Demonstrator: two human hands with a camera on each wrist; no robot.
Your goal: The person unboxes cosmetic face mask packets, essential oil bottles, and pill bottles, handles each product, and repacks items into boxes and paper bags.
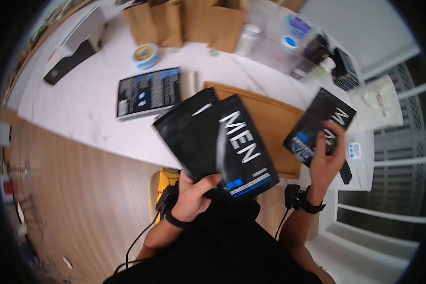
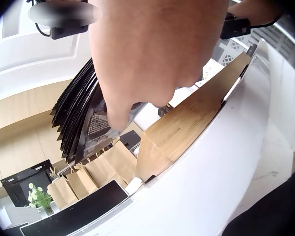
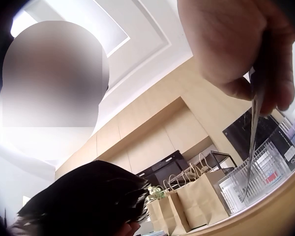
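In the head view, the left hand (image 1: 192, 196) has its grip clasped round the lower edge of a fanned stack of black packets (image 1: 213, 142), the front one lettered MEN, held up in front of the pale bench (image 1: 71, 113). Between two and three o'clock from that stack, the right hand (image 1: 327, 158) pinches a single black packet (image 1: 305, 128) in its grip, with part of a wooden tray (image 1: 274, 113) showing between. From the stack, a dark printed box (image 1: 149, 92) lies at ten o'clock, a tape roll (image 1: 145, 56) at eleven, and brown paper bags (image 1: 194, 23) stand at twelve.
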